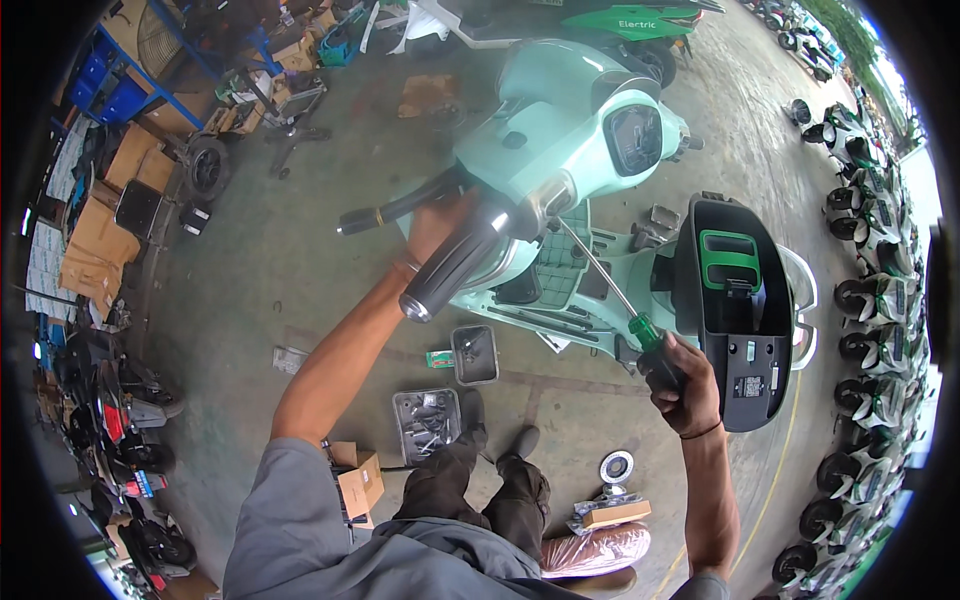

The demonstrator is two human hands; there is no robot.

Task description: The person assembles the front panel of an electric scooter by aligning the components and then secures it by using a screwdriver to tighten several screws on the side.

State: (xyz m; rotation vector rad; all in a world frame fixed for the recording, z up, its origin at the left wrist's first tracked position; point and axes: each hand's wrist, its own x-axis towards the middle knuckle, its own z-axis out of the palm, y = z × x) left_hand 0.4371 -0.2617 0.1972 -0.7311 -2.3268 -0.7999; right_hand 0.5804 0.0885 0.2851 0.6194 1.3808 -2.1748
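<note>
A mint-green scooter (560,135) stands before me, its handlebar turned toward my side. My right hand (688,388) is closed around the green-and-black handle of a screwdriver (605,275). The long shaft runs up and left, and its tip reaches the underside of the handlebar cover beside the black rubber grip (455,262). My left hand (440,225) reaches in between that grip and the black brake lever (405,203), against the front cover. Its fingers are hidden behind the handlebar parts.
An open black under-seat bucket (708,330) sits at the scooter's rear. On the floor near my feet are a metal tray of parts (425,425), a smaller tray (474,355) and a cardboard box (358,480). Rows of scooters (870,300) line the right side.
</note>
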